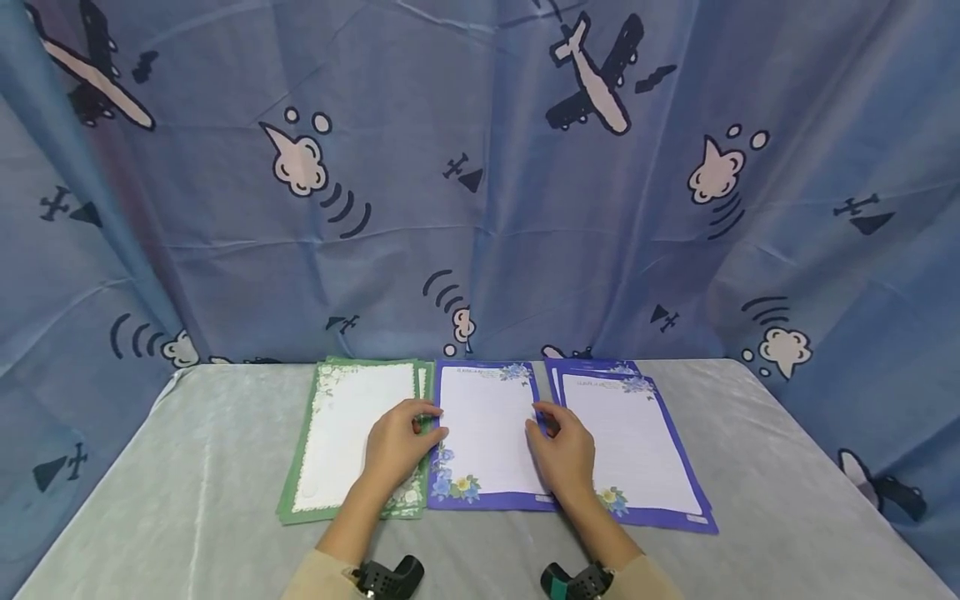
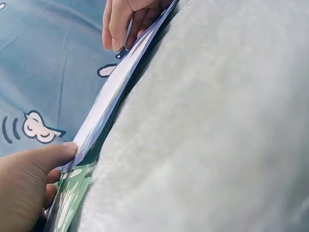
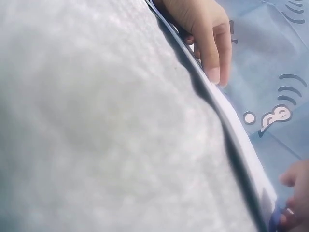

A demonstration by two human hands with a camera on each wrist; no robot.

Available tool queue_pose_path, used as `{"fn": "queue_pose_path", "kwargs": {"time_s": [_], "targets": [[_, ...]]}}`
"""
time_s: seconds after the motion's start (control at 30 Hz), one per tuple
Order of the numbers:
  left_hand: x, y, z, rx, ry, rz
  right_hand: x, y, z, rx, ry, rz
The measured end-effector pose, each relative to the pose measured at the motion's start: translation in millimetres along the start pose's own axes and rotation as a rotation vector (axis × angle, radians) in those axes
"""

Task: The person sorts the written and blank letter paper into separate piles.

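A sheet of writing paper (image 1: 487, 433) with a purple border and printed blue and yellow flowers lies in the middle of the head view. My left hand (image 1: 401, 437) pinches its left edge, thumb on top in the left wrist view and fingers curled below. At the opposite edge, my right hand (image 1: 564, 450) pinches the sheet between thumb and fingers. Under my left hand and forearm lie green-bordered sheets (image 1: 341, 442), overlapped by the purple one at their right side. My right hand also covers part of another purple-bordered sheet (image 1: 633, 442).
More purple-bordered sheets (image 1: 592, 365) stick out behind the right one, in a slightly uneven pile. A pale plush cloth (image 1: 217, 467) covers the table. Behind it hangs a blue curtain (image 1: 405, 275) with printed airplanes and clouds, reaching the table's back edge.
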State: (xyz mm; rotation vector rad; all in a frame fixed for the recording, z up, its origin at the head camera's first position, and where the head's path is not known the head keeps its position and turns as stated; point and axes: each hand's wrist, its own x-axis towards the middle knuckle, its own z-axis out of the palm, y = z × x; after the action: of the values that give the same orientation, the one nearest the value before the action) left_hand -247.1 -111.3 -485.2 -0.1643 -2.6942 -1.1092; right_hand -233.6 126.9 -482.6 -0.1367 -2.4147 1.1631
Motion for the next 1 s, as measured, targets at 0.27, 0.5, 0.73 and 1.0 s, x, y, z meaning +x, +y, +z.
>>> {"fn": "queue_pose_path", "kwargs": {"time_s": [0.27,0.5,0.73,1.0], "targets": [[-0.7,-1.0,1.6,0.016,-0.017,0.005,-1.3,2.3,-0.8,0.042,-0.008,0.007],[-0.6,1.5,0.1,0.008,-0.018,0.006,0.5,4.2,-2.1,0.086,0.028,-0.027],[-1.3,1.0,-0.5,0.008,-0.021,0.006,1.1,2.8,-1.3,0.116,0.024,0.024],[-1.0,1.7,-0.2,0.007,-0.016,0.002,0.7,2.0,-1.4,0.062,-0.038,0.034]]}}
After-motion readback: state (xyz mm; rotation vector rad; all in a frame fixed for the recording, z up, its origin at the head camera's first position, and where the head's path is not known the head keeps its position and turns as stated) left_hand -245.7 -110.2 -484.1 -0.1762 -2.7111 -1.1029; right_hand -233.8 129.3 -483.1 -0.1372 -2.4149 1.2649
